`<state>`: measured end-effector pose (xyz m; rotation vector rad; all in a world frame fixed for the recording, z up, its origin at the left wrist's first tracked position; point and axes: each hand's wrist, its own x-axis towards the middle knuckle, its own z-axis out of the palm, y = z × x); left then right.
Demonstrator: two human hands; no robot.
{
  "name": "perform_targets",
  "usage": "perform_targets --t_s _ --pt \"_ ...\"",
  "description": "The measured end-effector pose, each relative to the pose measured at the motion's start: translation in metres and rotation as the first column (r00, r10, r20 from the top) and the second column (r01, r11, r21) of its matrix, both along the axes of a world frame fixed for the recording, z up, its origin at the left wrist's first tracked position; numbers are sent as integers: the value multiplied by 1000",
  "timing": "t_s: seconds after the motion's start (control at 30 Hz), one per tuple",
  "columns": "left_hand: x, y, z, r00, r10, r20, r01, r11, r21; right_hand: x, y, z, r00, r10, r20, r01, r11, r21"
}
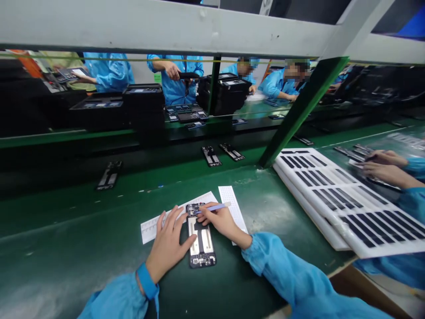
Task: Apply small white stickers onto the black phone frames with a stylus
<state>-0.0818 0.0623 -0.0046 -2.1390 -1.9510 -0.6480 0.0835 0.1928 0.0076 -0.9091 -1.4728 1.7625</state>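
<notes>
An opened phone body (pixel 201 241) lies on the green bench, with its inner boards and pale middle section exposed. My left hand (pixel 171 241) rests along its left edge, fingers stretched out and thumb reaching over the side. In my right hand (pixel 219 220) is a slim lilac tool (pixel 215 207), tweezers or a pick, I cannot tell which; its tip points at the upper board of the phone. Beneath the phone's top end lies a white printed label sheet (pixel 150 229). A second printed sheet (pixel 231 201) runs partly under my right wrist.
To the right, stacked white foam trays (pixel 327 190) hold dark strips. A co-worker's hands (pixel 387 166) handle phone parts beyond them. Phone bodies (pixel 211 156) lie on the line ahead. A green post (pixel 302 113) slants up to a white beam (pixel 166 26); co-workers stand behind.
</notes>
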Motion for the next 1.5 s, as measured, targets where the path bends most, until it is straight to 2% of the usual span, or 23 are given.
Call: perform_targets --t_s 0.07,0.17,0.4,0.7,0.77,0.83,0.93,1.0,1.07,1.17,1.33,1.5 --pt "-4 6 -6 1000 -2 14 3 1000 -25 -7 2 -9 1000 13 16 -14 1000 16" --pt "-2 8 -7 1000 -9 25 10 998 -57 -4 2 -15 999 31 36 -32 999 23" --pt "1 6 -4 998 -16 68 22 995 -93 0 1 -11 996 32 83 -35 999 34" --pt "3 7 -3 1000 7 25 -4 992 -124 -3 2 -13 994 46 101 -53 996 73" --pt "6 7 0 1000 24 11 -22 993 -116 -2 0 -12 995 3 96 -14 994 111" --pt "7 5 4 999 40 -2 -40 994 -100 -1 -1 -7 993 -104 59 92 982 167" --pt "-1 -6 8 998 55 -16 -56 998 -28 -7 -3 4 979 -203 -4 198 953 228" --pt "-13 -18 8 996 87 -4 -87 995 40 -18 -6 10 992 -130 4 126 967 221" --pt "-27 -31 5 989 142 26 -144 986 79 -35 -10 11 999 16 51 -26 981 194" --pt "-43 -44 -2 975 220 42 -222 974 55 -61 -17 2 975 176 135 -201 960 193" --pt "-48 -44 -7 981 195 16 -195 980 -48 -77 -19 -16 953 226 202 -279 917 287" --pt "-46 -42 -8 977 200 69 -194 977 -84 -71 -17 -15 942 234 240 -303 901 311"
